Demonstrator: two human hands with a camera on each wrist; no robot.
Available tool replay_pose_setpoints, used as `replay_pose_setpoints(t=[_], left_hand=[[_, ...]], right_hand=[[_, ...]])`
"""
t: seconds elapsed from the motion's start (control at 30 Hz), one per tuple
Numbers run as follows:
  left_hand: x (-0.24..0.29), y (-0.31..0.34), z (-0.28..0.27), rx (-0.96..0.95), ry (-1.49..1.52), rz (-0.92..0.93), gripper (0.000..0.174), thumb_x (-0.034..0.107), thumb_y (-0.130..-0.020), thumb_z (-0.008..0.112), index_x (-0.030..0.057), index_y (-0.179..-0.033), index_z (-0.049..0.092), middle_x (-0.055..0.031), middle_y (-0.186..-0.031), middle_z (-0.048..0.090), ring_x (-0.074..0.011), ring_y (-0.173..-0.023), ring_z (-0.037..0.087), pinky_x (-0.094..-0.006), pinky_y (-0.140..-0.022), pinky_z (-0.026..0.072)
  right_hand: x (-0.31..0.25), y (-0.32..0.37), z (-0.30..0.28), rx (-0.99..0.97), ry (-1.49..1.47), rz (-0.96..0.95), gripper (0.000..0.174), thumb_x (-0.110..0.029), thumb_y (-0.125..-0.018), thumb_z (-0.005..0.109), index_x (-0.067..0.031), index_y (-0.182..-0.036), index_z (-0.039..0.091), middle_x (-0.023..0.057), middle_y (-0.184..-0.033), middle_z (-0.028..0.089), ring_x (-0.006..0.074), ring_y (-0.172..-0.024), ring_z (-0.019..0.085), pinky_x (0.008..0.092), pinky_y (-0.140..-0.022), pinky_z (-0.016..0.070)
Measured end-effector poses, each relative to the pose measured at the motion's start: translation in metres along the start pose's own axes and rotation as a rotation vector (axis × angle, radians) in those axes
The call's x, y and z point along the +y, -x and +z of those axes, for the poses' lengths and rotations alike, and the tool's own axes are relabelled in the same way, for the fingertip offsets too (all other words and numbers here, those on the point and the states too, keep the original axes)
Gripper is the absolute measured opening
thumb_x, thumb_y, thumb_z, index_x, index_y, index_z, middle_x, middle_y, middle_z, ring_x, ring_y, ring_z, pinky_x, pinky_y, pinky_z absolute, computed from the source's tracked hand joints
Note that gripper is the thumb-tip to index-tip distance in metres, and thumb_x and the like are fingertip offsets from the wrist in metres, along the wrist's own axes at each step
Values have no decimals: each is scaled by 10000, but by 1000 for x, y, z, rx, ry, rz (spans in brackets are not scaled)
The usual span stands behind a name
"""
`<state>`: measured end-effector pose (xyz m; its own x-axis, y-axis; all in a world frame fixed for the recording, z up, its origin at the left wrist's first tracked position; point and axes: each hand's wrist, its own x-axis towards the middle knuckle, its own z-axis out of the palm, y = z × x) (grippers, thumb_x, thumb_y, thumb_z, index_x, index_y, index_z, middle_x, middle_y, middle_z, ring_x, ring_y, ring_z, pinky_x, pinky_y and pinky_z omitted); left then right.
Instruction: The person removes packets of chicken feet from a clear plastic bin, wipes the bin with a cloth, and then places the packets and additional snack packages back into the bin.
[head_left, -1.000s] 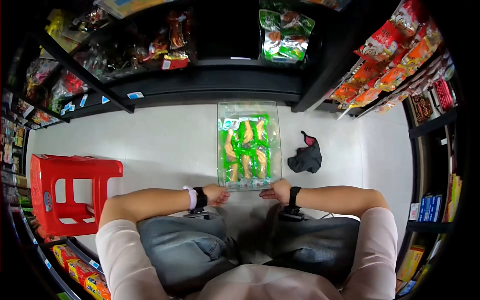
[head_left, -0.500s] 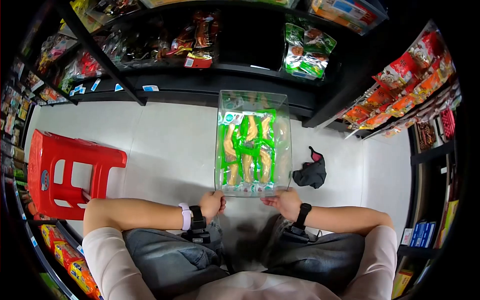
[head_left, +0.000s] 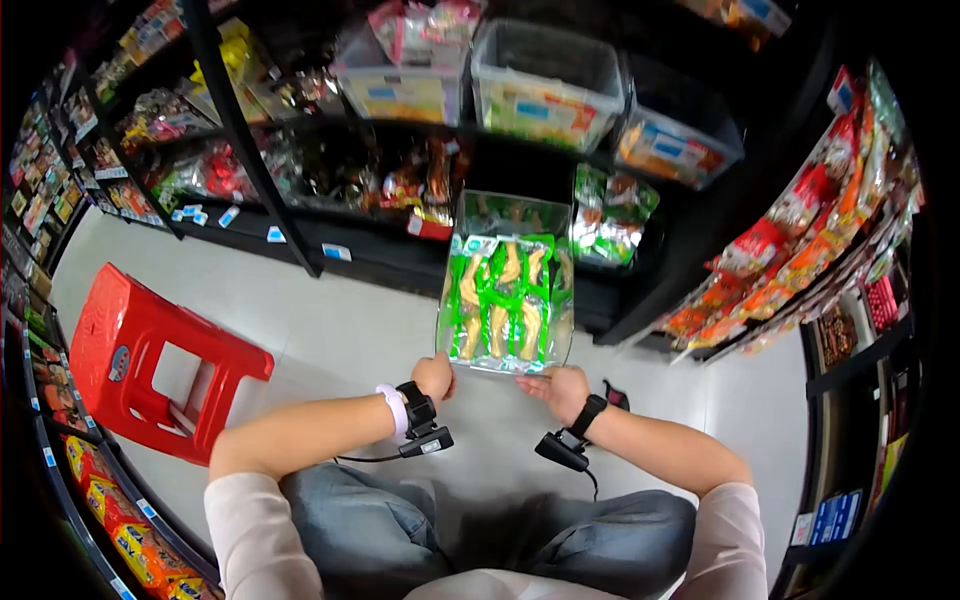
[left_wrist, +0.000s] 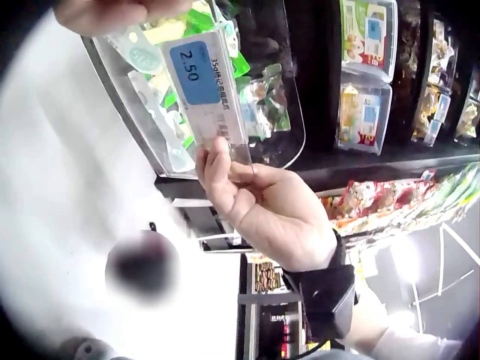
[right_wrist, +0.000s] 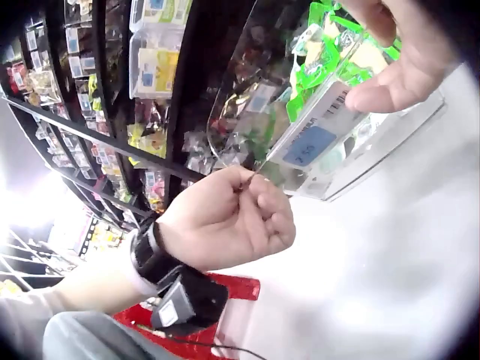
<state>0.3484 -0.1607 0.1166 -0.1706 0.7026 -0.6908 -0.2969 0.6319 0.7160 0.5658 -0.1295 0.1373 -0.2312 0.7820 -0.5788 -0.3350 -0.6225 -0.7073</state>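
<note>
A clear plastic bin [head_left: 564,322] holds several green packets [head_left: 500,300] with long tan pieces showing through. Its far end overlaps the dark lower shelf in the head view. My left hand [head_left: 436,378] pinches the near left corner, fingers curled in the right wrist view. At the near right corner my right hand [head_left: 562,392] grips the edge, thumb pressed on the front. A price tag [left_wrist: 201,71] with a blue patch reading 2.50 runs along that front between the hands.
Green packets [head_left: 612,215] stand right of the bin on the lower shelf, reddish packets [head_left: 432,195] left of it. Clear bins [head_left: 545,85] line the shelf above. Red snack bags [head_left: 770,250] hang at right. A red stool [head_left: 165,370] and a dark cloth item [head_left: 615,397] are on the floor.
The bin has moved forward from over the floor to the lower shelf, both hands travelling with it. The head view has tilted up, showing more of the upper shelves.
</note>
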Motion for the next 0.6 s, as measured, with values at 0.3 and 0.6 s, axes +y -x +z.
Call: replay_pose_setpoints(t=[0.3, 0.6], left_hand=[[93, 19, 18, -80, -208, 227, 206, 228, -810, 460, 47, -900, 501, -31, -800, 542, -145, -714, 516, -305, -633, 441], [98, 52, 50, -2, 150, 638, 155, 149, -820, 489, 42, -928, 518, -37, -826, 588, -107, -755, 530, -243, -658, 413]], right_hand=[[-59, -47, 25, 19, -24, -66, 264, 40, -866, 248, 142, -1085, 356, 258, -1040, 476, 374, -900, 571, 441, -764, 520], [-95, -105, 43, 152, -169, -182, 215, 67, -813, 268, 159, -1004, 305, 294, -963, 489, 429, -807, 597, 463, -667, 554]])
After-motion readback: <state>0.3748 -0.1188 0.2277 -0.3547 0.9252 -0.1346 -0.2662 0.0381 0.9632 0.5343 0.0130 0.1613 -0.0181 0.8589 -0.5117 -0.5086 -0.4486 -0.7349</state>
